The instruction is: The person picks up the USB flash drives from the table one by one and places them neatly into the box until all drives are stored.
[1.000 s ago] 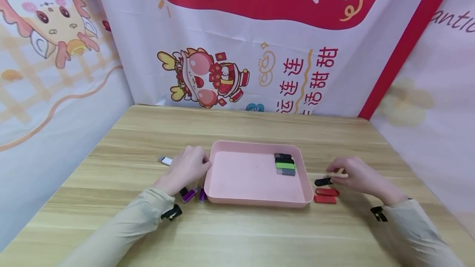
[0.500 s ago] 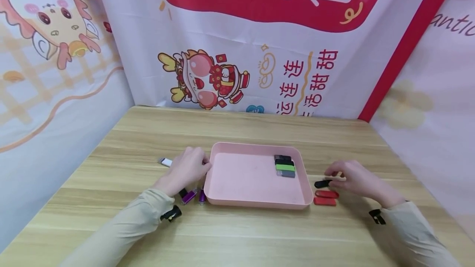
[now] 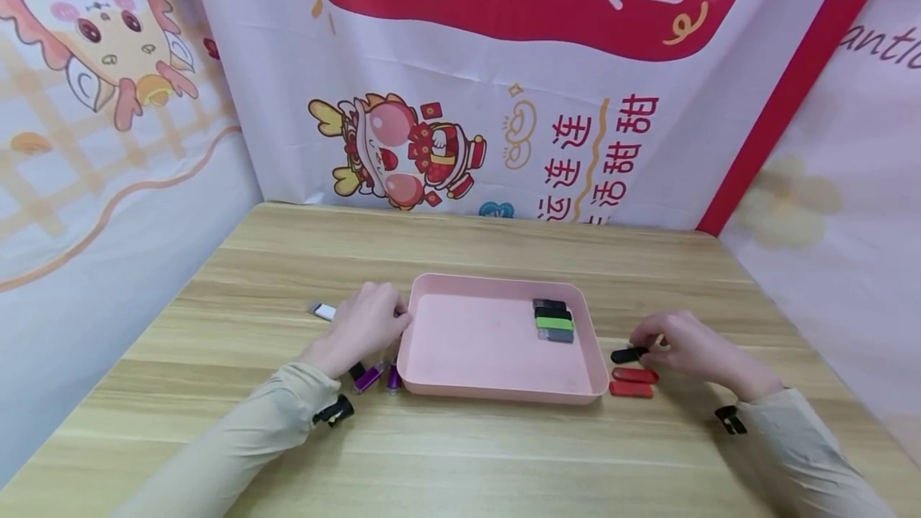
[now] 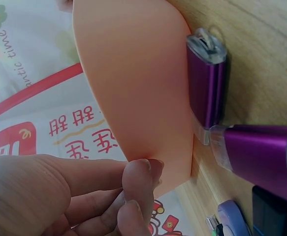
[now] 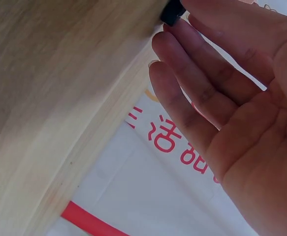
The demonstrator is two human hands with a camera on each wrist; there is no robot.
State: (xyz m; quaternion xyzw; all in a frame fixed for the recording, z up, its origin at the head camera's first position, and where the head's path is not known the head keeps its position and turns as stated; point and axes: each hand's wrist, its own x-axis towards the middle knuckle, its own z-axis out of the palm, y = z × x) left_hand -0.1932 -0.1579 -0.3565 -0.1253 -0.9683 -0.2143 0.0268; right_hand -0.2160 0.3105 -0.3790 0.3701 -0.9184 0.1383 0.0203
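A pink tray sits on the wood-grain table, with the person's two hands on either side of it. The left hand is at the left rim, thumb and forefinger brought together on the edge in a pinch, the remaining fingers curled in. The right hand pinches one end of a black USB flash drive just right of the tray; its other fingers are loosely bent and spread a little (whether the drive touches the table, I cannot tell).

Near that hand, on its near side, a red-rimmed flash drive and a plain red flash drive lie close together, one nearer than the other.

Inside the tray, toward the right wall, four drives lie side by side in a column: from far to near, a black-and-grey stick, a black stick, a lime-green stick and a grey stick.

Left of the tray, an upper purple flash drive lies just beside the wall, a loop at its capped end; a second purple flash drive is next to it, with a dark flash drive and a blue-violet flash drive close by. A white flash drive pokes out beyond the left hand, partly hidden by it.
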